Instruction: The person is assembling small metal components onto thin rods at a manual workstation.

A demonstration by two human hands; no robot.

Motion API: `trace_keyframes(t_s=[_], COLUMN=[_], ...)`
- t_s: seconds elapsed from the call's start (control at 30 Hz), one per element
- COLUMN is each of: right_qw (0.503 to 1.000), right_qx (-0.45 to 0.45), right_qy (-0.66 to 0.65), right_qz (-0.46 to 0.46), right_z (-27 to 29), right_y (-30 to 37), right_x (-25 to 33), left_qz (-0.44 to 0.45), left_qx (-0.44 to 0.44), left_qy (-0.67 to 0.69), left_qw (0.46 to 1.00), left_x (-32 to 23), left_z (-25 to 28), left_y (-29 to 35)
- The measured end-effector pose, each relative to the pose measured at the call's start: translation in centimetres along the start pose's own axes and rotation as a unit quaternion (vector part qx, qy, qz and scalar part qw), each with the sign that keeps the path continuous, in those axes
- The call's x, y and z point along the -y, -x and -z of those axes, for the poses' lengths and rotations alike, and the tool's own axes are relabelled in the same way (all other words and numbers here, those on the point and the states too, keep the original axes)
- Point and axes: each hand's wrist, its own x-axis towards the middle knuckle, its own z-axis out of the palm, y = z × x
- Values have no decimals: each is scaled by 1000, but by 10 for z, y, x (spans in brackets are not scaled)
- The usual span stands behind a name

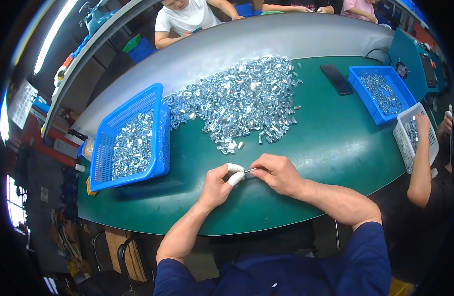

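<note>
Over the near part of the green table, my two hands meet in front of me. My left hand [221, 183] is closed in a pinch, with white coverings on its thumb and a finger. What sits between those fingertips is too small and covered to make out. Between thumb and fingers, my right hand [278, 174] pinches a thin metal rod [250, 170], whose tip points at the left fingertips. Beyond my hands spreads a big heap of small shiny metal pieces [246, 98]. A few loose ones lie at its near edge.
At the left stands a blue perforated basket [164, 133] of metal pieces. On the right are a dark phone [336, 79], a blue bin [380, 118] and a white basket [405, 157] with a co-worker's hand [423, 123] in it. Other people sit beyond the grey barrier [187, 61].
</note>
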Motion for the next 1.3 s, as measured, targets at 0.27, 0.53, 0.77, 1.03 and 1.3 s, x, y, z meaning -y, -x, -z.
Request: trace_keyframes(t_s=[0.27, 0.53, 0.77, 1.03, 1.3], right_qw=[998, 940, 946, 950, 954], right_qx=[26, 76, -13, -27, -30], right_qy=[-15, -209, -212, -219, -203], right_qz=[-61, -261, -245, -219, -219], right_z=[-1, -3, 5, 4, 1], right_y=[-2, 2, 0, -1, 2], right_x=[1, 5, -4, -1, 0], left_qz=[-146, -282, -288, -215, -126], left_qx=[-47, -90, -227, -193, -129], left_qy=[-118, -236, -394, -413, -372], left_qw=[981, 926, 843, 863, 911], left_x=[-4, -21, -47, -55, 15], left_z=[-7, -7, 88, 104, 45], left_y=[-2, 3, 4, -23, -39])
